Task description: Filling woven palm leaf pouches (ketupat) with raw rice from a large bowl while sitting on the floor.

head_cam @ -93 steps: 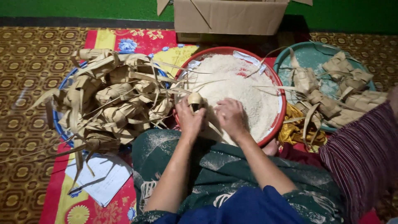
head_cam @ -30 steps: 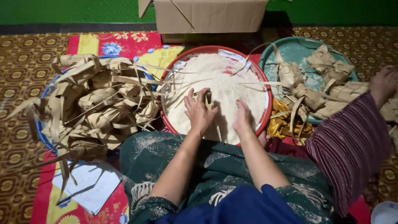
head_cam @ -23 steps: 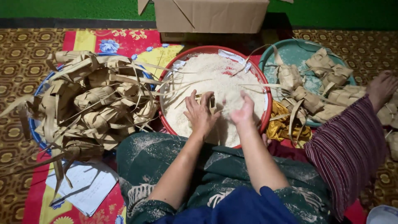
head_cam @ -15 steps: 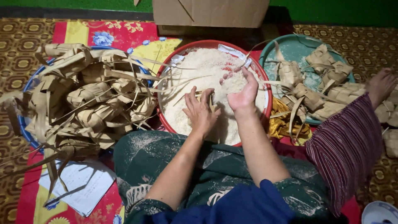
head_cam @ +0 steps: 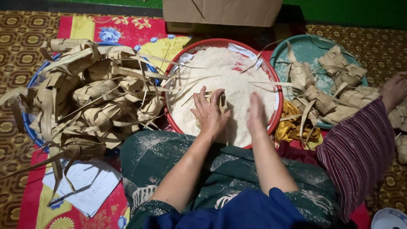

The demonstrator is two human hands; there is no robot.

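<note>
The left hand (head_cam: 210,114) covers most of a woven leaf pouch (head_cam: 221,98), so its shape is unclear. The cardboard box (head_cam: 222,10) is cut off at the top edge. A white bowl (head_cam: 389,219) is clipped by the bottom right corner.

A heap of empty woven palm-leaf pouches (head_cam: 93,93) fills a blue basin (head_cam: 30,127) at the left of the frame, loose leaf strips trailing over its rim. At the upper right a teal tray (head_cam: 305,48) carries more woven pouches (head_cam: 335,85). A crumpled yellow cloth (head_cam: 292,127) lies just beside the tray's lower edge. A cardboard box (head_cam: 222,12) stands at the top centre. White sheets of paper (head_cam: 91,186) lie at the lower left on a red and yellow floral mat (head_cam: 101,29), which covers a brown patterned floor (head_cam: 19,46). Another person's striped sleeve (head_cam: 360,148) enters from the right.
</note>
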